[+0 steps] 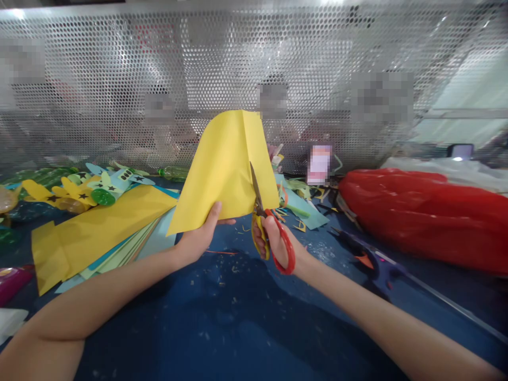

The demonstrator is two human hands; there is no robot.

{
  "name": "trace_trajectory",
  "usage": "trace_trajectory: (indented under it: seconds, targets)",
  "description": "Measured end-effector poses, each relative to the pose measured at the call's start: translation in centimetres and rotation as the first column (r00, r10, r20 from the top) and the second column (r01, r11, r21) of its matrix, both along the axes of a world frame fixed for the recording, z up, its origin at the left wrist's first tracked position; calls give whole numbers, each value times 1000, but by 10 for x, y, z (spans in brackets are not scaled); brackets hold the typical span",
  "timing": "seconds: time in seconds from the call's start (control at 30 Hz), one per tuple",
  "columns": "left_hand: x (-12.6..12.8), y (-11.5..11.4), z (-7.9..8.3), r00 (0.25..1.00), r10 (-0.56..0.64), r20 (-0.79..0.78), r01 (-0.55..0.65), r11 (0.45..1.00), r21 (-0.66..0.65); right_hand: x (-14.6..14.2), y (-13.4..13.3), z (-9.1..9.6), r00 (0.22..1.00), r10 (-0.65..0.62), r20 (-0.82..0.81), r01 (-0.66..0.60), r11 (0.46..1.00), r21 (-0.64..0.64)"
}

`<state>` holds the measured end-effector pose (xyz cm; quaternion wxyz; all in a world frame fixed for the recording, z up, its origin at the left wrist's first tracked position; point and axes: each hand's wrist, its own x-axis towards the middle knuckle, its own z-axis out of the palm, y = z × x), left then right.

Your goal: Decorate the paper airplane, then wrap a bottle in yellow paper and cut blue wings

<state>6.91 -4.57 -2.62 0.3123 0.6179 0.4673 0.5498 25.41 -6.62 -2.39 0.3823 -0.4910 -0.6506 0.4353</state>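
Note:
A large sheet of yellow paper (pixel 220 164) is raised above the blue table, its top bending over. My left hand (pixel 204 228) pinches its lower edge, thumb in front and fingers behind. My right hand (pixel 275 238) grips a pair of scissors (pixel 286 253) with one red and one yellow handle loop. The scissor blades point up and lie along the paper near its right side, where a cut or fold line runs upward. Part of the blades is hidden by the paper, so how far they stand apart is unclear.
Stacked yellow and pastel paper (pixel 107 227) lies left, below paper planes with bottle parts (pixel 105 196). Paper scraps (pixel 305 209) are at centre right. A glue gun (pixel 381 267) with its cord lies near a red plastic bag (pixel 420 217). A perforated metal panel (pixel 222 63) stands behind the table (pixel 222 338).

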Motion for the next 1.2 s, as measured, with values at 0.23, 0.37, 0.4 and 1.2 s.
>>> trace_trajectory:
  seconds: [0.23, 0.37, 0.4, 1.2]
  targets:
    - [-1, -2, 6, 1000, 8, 17, -7, 996, -84, -2, -2, 0, 995, -53, -88, 49, 998, -42]
    - [-1, -4, 9, 999, 0, 35, 3, 995, -104, -3, -3, 0, 994, -72, -81, 68, 996, -51]
    - [0, -5, 9, 999, 3, 32, 1, 995, -103, -3, -3, 0, 994, -76, -77, 72, 996, -51]
    - [-18, -1, 48, 270, -924, -271, 718, 380, -583, 18, 18, 7, 997, 3, -80, -13, 992, -127]
